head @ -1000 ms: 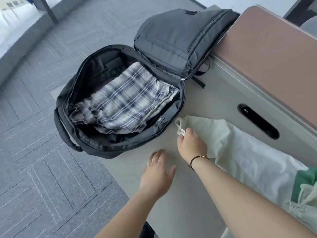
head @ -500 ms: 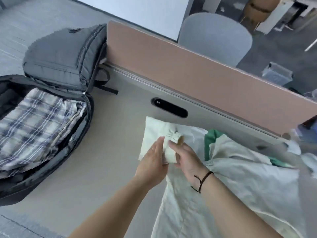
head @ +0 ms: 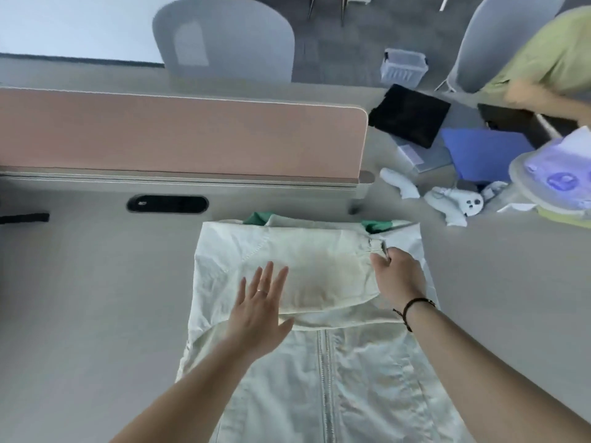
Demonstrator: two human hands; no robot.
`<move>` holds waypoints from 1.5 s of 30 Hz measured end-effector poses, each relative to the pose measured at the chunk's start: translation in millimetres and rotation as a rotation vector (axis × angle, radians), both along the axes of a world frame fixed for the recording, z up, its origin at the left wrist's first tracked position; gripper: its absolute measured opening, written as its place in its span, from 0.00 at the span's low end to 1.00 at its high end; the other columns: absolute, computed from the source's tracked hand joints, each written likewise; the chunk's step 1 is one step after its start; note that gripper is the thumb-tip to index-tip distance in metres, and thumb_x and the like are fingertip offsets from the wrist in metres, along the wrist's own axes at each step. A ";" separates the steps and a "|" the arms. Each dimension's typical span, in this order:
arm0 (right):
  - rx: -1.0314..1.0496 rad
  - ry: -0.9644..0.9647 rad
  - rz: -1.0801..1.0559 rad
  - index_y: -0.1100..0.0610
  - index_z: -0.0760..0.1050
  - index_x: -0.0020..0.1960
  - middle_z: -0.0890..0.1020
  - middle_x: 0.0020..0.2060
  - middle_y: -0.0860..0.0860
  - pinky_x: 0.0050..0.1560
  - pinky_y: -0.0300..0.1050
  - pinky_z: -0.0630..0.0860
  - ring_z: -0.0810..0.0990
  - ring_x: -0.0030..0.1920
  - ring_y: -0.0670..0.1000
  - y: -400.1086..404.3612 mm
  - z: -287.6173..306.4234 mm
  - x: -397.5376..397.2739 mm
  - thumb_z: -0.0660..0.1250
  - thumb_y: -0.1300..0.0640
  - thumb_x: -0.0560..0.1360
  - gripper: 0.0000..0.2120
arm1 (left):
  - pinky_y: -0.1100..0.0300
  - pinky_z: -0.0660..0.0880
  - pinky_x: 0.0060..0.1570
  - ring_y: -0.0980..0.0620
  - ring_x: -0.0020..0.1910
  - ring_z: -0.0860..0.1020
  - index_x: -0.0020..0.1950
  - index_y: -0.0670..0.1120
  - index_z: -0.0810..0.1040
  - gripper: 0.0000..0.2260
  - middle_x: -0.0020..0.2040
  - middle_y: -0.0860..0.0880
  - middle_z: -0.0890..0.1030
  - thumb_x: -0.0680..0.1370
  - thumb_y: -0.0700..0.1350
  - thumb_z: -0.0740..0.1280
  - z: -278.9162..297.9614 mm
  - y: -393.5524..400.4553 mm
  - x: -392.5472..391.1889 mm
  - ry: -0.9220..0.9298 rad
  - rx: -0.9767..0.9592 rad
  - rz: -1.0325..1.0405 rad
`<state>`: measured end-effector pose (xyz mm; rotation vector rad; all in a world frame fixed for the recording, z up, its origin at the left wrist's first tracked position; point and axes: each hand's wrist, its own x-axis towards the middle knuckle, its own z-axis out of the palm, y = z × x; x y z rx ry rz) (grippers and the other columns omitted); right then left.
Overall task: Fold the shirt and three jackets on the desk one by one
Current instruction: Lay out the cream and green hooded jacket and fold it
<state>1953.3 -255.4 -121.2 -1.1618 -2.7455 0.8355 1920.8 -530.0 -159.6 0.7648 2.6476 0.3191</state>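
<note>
A pale cream jacket (head: 335, 378) with a centre zip and green collar trim lies flat on the grey desk (head: 96, 314), collar toward the far side. One sleeve (head: 313, 270) is folded across its chest. My left hand (head: 260, 303) lies flat with spread fingers on the left part of that sleeve. My right hand (head: 396, 276) pinches the sleeve's cuff at the jacket's right side. Both forearms reach in from the bottom edge.
A pink divider panel (head: 179, 135) runs along the desk's far edge, with a black cable slot (head: 166, 204) below it. At the right lie white controllers (head: 447, 199), a blue folder (head: 483, 155), a black folded item (head: 409, 115) and another person's arm (head: 550, 100).
The view swung right, away from the open backpack holding the plaid shirt. My right hand carried the cuff across the jacket to its right side; my left hand flattened onto the folded sleeve.
</note>
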 end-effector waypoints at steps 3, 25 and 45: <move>0.053 -0.098 -0.040 0.57 0.70 0.38 0.79 0.36 0.54 0.50 0.52 0.70 0.75 0.44 0.61 59.6 -21.8 17.9 0.62 0.50 0.78 0.13 | 0.45 0.36 0.78 0.47 0.80 0.35 0.81 0.57 0.35 0.41 0.81 0.51 0.34 0.78 0.70 0.55 -12.2 21.3 0.5 0.016 -0.092 -0.008; 0.349 -0.375 0.569 0.39 0.34 0.80 0.32 0.80 0.50 0.77 0.69 0.40 0.33 0.79 0.61 52.4 -121.7 44.7 0.37 0.20 0.72 0.42 | 0.37 0.36 0.77 0.45 0.77 0.26 0.76 0.67 0.29 0.30 0.77 0.61 0.27 0.77 0.71 0.36 -71.3 23.1 -7.0 -0.026 -0.255 0.089; 0.293 -0.406 0.639 0.41 0.27 0.78 0.26 0.77 0.52 0.74 0.71 0.35 0.27 0.77 0.62 -93.8 -121.0 -68.9 0.33 0.21 0.71 0.42 | 0.26 0.50 0.72 0.36 0.80 0.40 0.75 0.67 0.26 0.30 0.80 0.53 0.31 0.76 0.73 0.35 -79.2 -123.7 -104.7 0.042 -0.401 0.365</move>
